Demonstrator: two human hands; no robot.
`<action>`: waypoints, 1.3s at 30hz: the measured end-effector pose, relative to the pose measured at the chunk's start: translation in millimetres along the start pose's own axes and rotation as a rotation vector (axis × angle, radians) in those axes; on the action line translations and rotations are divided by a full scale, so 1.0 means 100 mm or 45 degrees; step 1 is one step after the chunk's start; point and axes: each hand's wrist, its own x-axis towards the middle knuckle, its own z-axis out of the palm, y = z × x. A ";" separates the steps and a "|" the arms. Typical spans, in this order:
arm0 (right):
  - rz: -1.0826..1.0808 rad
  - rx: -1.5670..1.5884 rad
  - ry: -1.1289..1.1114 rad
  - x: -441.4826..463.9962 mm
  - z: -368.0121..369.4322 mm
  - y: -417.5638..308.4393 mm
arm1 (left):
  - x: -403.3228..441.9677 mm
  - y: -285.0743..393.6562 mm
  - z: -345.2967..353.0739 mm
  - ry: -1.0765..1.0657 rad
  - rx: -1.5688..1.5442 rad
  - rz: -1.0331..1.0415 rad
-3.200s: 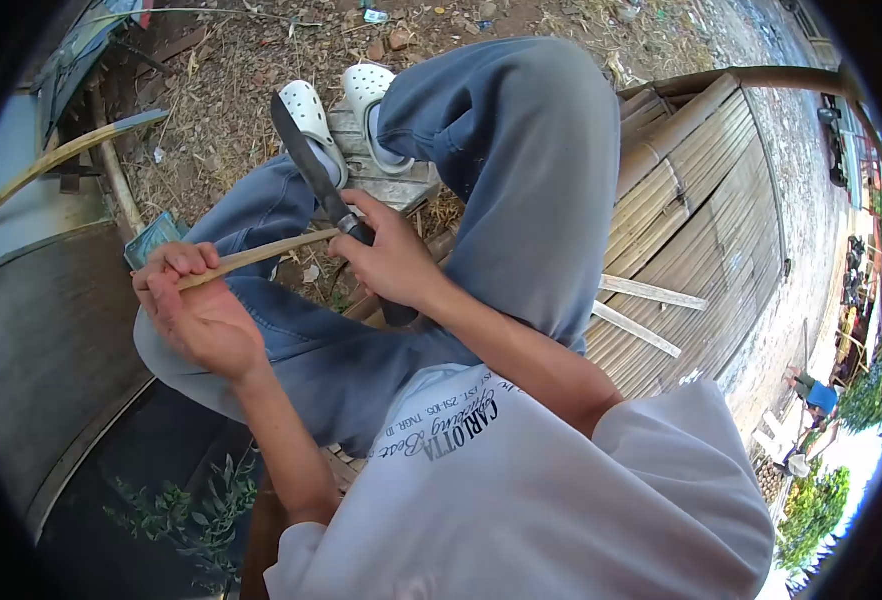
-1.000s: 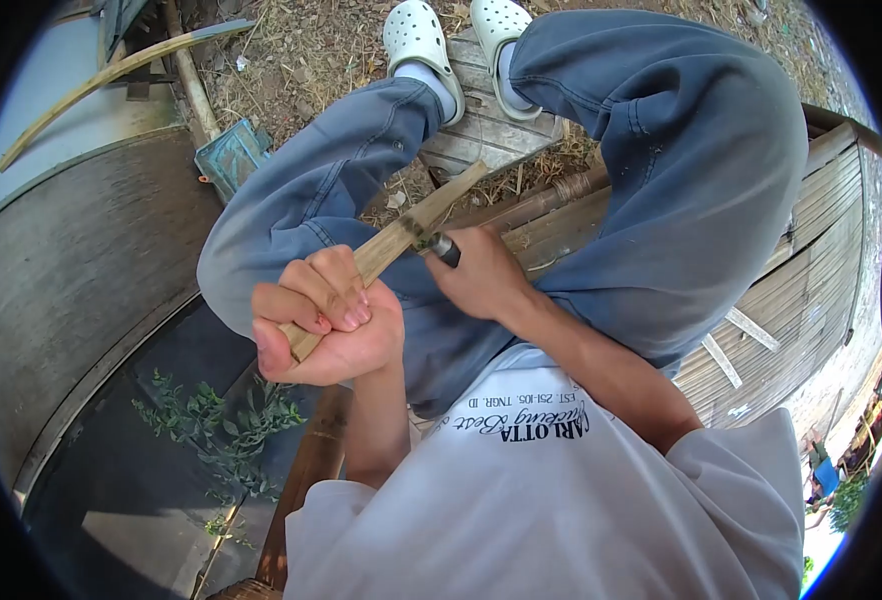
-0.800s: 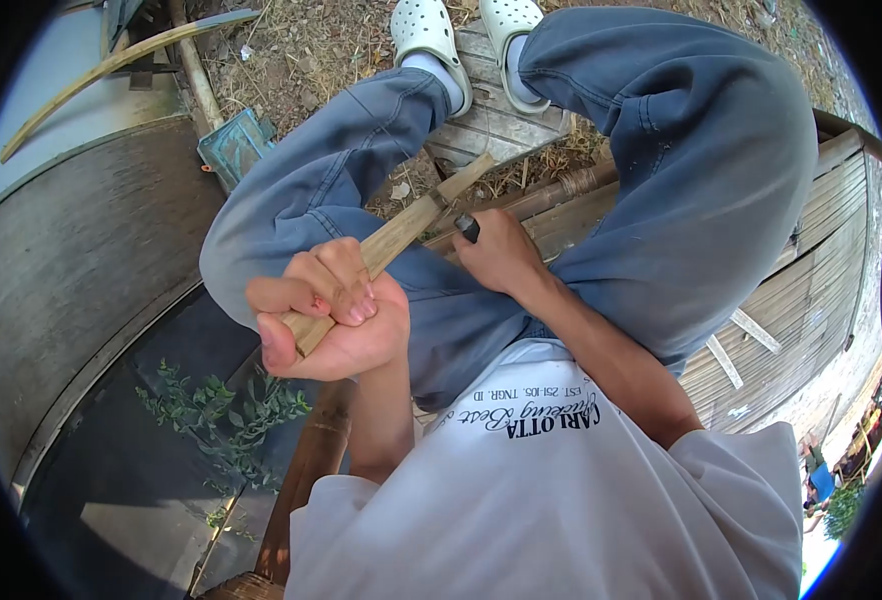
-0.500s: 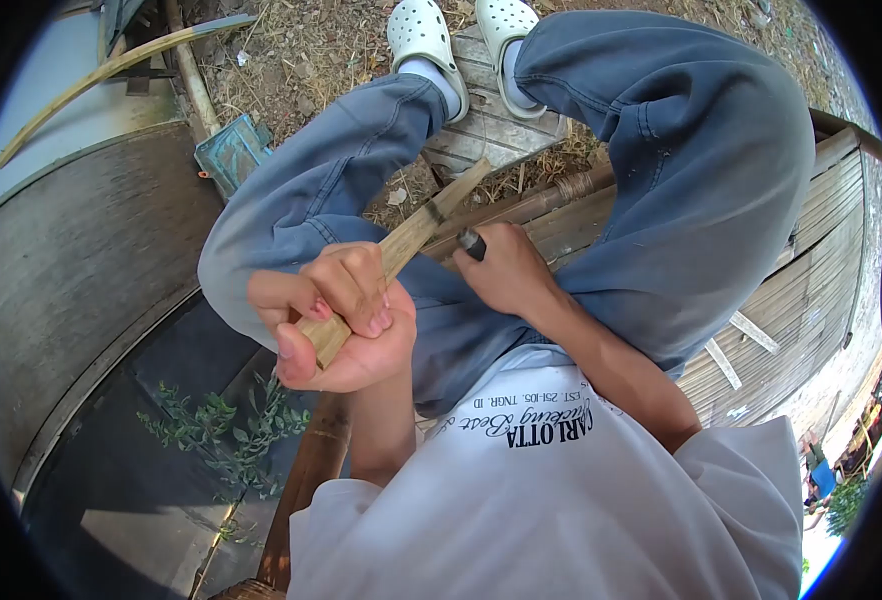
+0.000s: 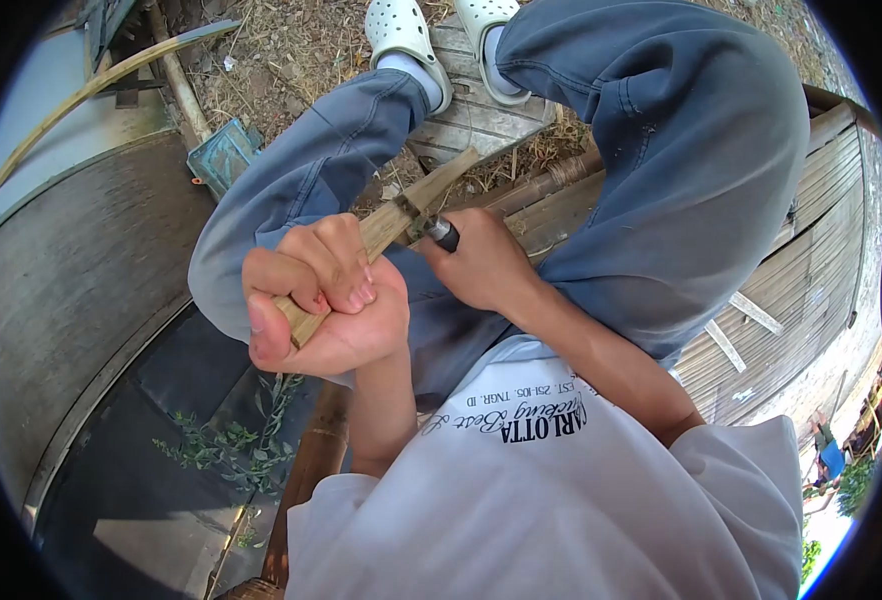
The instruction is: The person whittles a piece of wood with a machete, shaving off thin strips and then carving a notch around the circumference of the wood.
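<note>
In the head view, my left hand [image 5: 336, 290] is turned palm up, its fingers wrapped round a flat strip of wood [image 5: 386, 228]. The strip slants up and to the right, tapering towards its far tip, and a dark mark crosses it near the middle. My right hand [image 5: 486, 260] is closed on a tool with a dark handle [image 5: 444, 236] and a greyish collar. The collar end meets or nearly meets the strip's right edge by the dark mark. The tool's working end is small and unclear, so its kind cannot be told.
My legs in grey-blue trousers [image 5: 701, 150] are spread around the work. Pale clogs [image 5: 401, 40] rest on a wooden board [image 5: 481, 115]. A blue container [image 5: 223, 155], a curved strip [image 5: 91, 90] and a leafy plant [image 5: 231, 445] are at left. Bamboo slats [image 5: 811, 270] lie at right.
My right hand has moved left and up, bringing the tool's collar end to the wood strip. My left hand and the strip have shifted slightly left; the whole view has shifted a little.
</note>
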 end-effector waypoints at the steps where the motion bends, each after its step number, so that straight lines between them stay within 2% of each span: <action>1: -0.003 0.008 0.002 -0.01 0.00 0.01 | 0.00 0.01 -0.01 -0.019 -0.014 -0.011; 4: -0.109 0.100 0.017 -0.01 -0.04 -0.09 | -0.02 0.04 0.01 -0.159 -0.010 -0.066; 6: 0.026 0.057 -0.190 -0.10 -0.10 -0.24 | -0.06 0.03 0.03 -0.110 -0.008 -0.064; 8: -0.054 0.041 -0.154 -0.01 -0.02 -0.10 | -0.03 0.03 0.02 -0.098 -0.019 -0.037; 10: -0.069 0.006 -0.013 0.14 0.06 0.04 | -0.02 0.06 -0.04 0.081 -0.044 -0.016; 14: -0.102 -0.035 -0.004 0.14 0.08 0.10 | -0.10 0.12 -0.09 0.059 -0.006 0.025; 16: -0.139 0.064 -0.101 -0.03 0.03 -0.06 | -0.13 0.10 -0.07 -0.061 -0.035 -0.015; 18: -0.120 0.084 -0.157 -0.11 0.05 -0.06 | -0.16 0.09 -0.03 0.007 -0.009 -0.013; 22: -0.098 -0.042 -0.037 0.19 0.13 0.18 | -0.12 0.10 -0.09 0.119 -0.034 0.016; 25: -0.182 -0.057 0.048 0.17 0.10 0.12 | -0.13 0.13 -0.11 0.012 -0.009 -0.007; 27: -0.108 0.003 -0.162 -0.03 0.03 -0.05 | -0.11 0.09 -0.06 0.008 -0.023 0.009; 28: -0.084 0.002 -0.173 0.00 0.04 0.02 | -0.15 0.09 -0.04 0.015 -0.023 0.008; 31: 0.006 -0.081 -0.045 0.22 0.09 0.25 | -0.16 0.07 -0.03 0.075 -0.017 0.041; 34: -0.133 -0.080 0.088 0.24 0.13 0.26 | -0.12 0.09 -0.08 0.048 -0.027 0.026; 36: -0.176 -0.075 0.073 0.14 0.08 0.12 | -0.10 0.08 -0.05 -0.008 -0.062 0.031; 37: -0.167 -0.031 -0.028 0.01 0.03 -0.09 | -0.11 0.06 -0.04 -0.044 -0.075 0.015; 39: -0.061 0.053 -0.156 -0.08 -0.02 -0.20 | -0.15 0.07 -0.05 0.032 -0.049 0.001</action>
